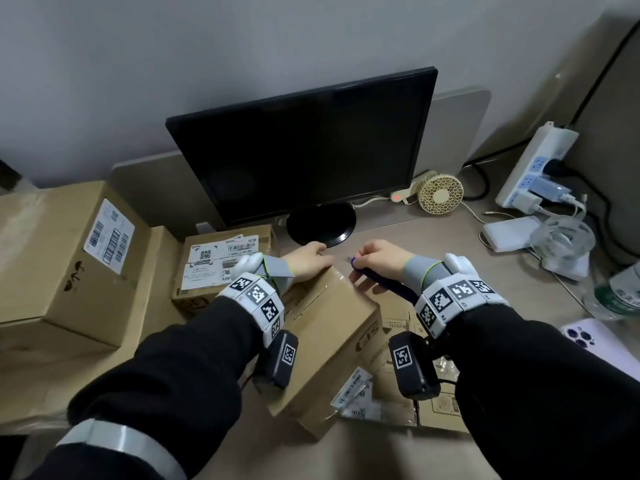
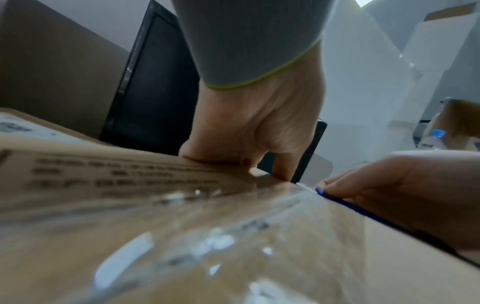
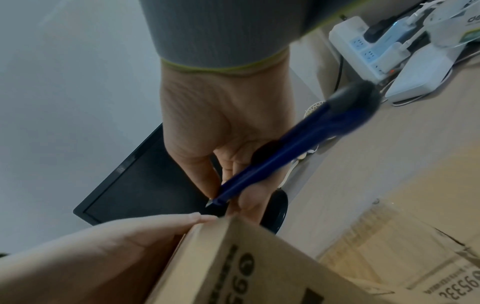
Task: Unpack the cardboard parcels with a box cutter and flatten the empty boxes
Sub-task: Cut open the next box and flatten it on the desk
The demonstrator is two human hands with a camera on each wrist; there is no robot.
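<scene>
A taped brown cardboard box [image 1: 329, 334] stands tilted on the desk in front of me. My left hand [image 1: 306, 261] lies on its far top corner, palm pressing down [image 2: 254, 127], fingers stretched along the edge [image 3: 116, 242]. My right hand [image 1: 377, 259] grips a blue box cutter [image 1: 381, 282] like a pen. The short blade tip [image 3: 209, 203] sits just beyond the box's far corner, close to my left fingertips. In the left wrist view the cutter [image 2: 363, 209] runs along the box's right top edge under my right hand [image 2: 415, 185].
A black monitor [image 1: 304, 150] stands right behind the box. A large parcel [image 1: 62, 258] and a labelled smaller parcel [image 1: 221, 261] sit at left. Flattened cardboard [image 1: 398, 327] lies under my right wrist. A fan [image 1: 440, 194], power strip [image 1: 533, 168], phone [image 1: 595, 341] and bottle [image 1: 623, 289] crowd the right.
</scene>
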